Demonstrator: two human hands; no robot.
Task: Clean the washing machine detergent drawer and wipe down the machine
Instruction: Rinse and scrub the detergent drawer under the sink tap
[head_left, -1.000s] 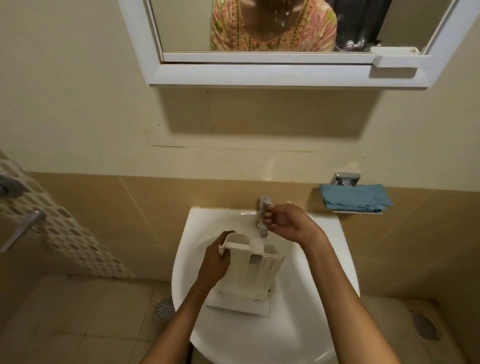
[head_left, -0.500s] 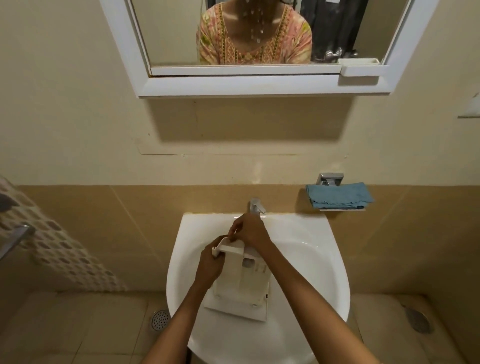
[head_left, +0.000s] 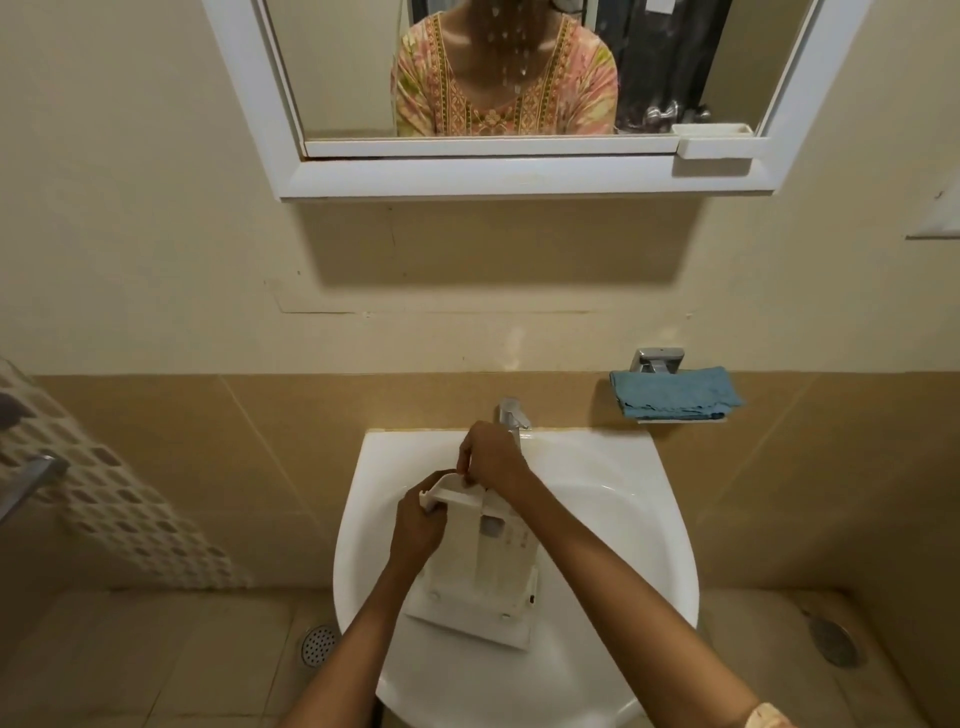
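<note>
Drawer (head_left: 483, 551) of white plastic is lying tilted in the sink (head_left: 623, 519), its front panel resting low toward the person and its far end raised toward the tap (head_left: 511, 413). The step in hand is probably rubbing or picking residue out of the far compartments. Doing it well is likely a matter of keeping the drawer low inside the basin so splashes stay in, holding it sloped so dirty water is draining toward the bowl, and working fingertips into the corners and under the small insert where detergent tends to cake. Whether water is running cannot be told. The left hand (head_left: 418, 527) is wrapping round the drawer's left wall near the raised end, steadying it, with the forearm coming in from below. The right hand (head_left: 491, 460) is reaching over the far rim, wrist bent, fingers curled and seemingly pinching that edge, just in front of the tap. A blue cloth (head_left: 675, 393) is waiting on the wall holder, well apart to the right.
</note>
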